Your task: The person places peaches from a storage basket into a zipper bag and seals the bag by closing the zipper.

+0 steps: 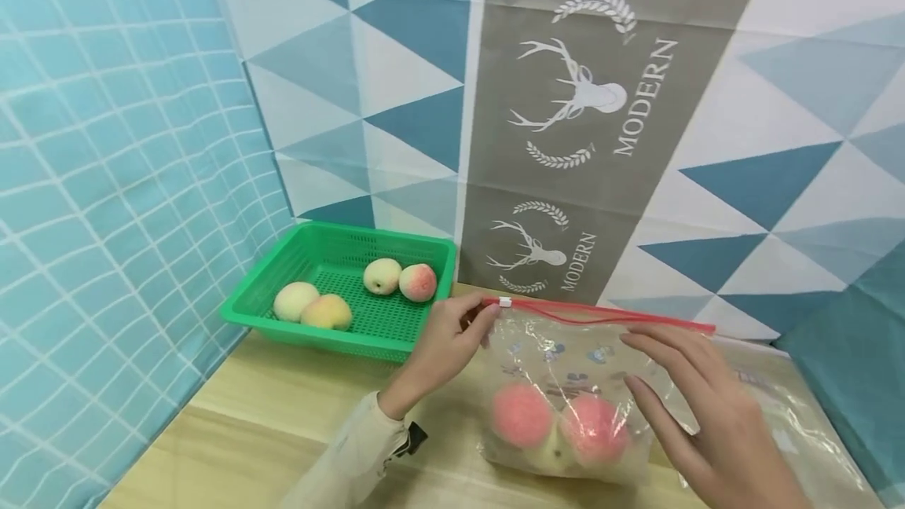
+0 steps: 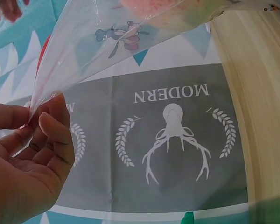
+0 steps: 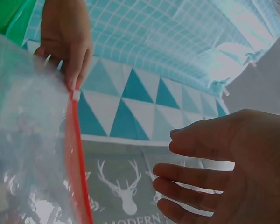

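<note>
A clear zip bag (image 1: 523, 352) with a red top strip (image 1: 636, 318) stands on the table, printed with small cartoon figures. Inside it are two pink peaches (image 1: 522, 415) and a paler fruit (image 1: 553, 455) partly hidden between them. My left hand (image 1: 440, 352) pinches the bag's upper left corner between thumb and fingers, right by the white slider (image 1: 505, 302). On the bag's other side, my right hand (image 1: 714, 407) has its fingers extended and spread. The right wrist view shows that hand (image 3: 233, 168) apart from the strip, holding nothing.
A green basket (image 1: 283, 336) at the back left carries several peaches (image 1: 382, 276). Another clear plastic bag (image 1: 799, 422) lies at the right, partly behind my right hand. Patterned cloth (image 1: 410, 45) rises behind the wooden table (image 1: 247, 399), with blue gridded cloth (image 1: 106, 179) at the left.
</note>
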`<move>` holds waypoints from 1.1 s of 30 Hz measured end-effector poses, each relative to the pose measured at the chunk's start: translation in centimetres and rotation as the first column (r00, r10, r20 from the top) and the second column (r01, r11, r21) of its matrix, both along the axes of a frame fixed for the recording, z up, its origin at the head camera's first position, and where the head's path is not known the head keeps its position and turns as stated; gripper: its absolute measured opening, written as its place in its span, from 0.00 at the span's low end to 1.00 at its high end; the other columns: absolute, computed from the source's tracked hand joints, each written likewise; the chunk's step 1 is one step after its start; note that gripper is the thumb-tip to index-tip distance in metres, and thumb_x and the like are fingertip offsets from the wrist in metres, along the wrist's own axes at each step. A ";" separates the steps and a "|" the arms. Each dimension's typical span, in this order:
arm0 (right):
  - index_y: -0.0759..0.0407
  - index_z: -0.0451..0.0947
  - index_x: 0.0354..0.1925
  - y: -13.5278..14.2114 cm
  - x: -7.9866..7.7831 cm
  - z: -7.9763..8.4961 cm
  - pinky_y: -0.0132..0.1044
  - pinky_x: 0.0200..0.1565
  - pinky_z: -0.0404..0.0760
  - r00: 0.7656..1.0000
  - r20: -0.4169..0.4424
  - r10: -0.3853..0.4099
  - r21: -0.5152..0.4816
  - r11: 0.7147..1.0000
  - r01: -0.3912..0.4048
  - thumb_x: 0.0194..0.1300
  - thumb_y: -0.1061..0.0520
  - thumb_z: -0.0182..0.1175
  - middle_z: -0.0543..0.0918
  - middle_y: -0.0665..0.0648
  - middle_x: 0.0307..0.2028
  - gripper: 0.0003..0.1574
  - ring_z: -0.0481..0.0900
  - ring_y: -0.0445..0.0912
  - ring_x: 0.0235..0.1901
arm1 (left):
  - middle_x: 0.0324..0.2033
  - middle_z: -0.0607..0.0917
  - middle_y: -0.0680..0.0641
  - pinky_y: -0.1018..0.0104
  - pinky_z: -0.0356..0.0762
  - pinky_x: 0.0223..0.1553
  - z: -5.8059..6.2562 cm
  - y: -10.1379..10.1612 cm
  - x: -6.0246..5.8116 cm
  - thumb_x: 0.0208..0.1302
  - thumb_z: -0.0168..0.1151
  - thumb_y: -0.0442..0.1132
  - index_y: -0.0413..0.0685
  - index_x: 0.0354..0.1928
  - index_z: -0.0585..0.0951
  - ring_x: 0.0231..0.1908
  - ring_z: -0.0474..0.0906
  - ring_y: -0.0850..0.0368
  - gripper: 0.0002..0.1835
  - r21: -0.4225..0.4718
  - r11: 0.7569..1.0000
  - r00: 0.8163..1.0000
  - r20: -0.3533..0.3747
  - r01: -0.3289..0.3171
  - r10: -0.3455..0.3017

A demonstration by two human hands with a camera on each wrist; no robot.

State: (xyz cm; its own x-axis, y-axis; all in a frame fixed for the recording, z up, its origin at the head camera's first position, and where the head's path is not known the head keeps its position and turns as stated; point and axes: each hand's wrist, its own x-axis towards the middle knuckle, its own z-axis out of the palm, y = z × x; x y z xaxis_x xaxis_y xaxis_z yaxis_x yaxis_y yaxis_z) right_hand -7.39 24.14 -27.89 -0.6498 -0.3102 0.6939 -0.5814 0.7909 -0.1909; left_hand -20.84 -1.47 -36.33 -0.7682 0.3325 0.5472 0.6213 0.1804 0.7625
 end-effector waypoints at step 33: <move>0.54 0.79 0.43 -7.5 -9.3 -3.3 0.35 0.35 0.77 0.979 0.126 0.161 0.030 0.986 -0.166 0.69 0.59 0.62 0.81 0.46 0.33 0.04 0.74 0.38 0.31 | 0.21 0.73 0.57 0.78 0.65 0.23 1.2 -0.2 1.0 0.74 0.55 0.35 0.48 0.33 0.81 0.21 0.66 0.69 0.09 -0.131 0.991 0.961 -0.276 -0.002 -0.034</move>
State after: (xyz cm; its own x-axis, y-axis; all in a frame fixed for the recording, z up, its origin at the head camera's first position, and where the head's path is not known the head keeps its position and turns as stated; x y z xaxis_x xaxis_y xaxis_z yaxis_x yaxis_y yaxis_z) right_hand -16.66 16.69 -31.19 -0.6678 -0.4449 0.5967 -0.6773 0.6957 -0.2393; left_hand -19.87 -1.69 -35.17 -0.5868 0.4253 0.6890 0.8081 0.2544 0.5312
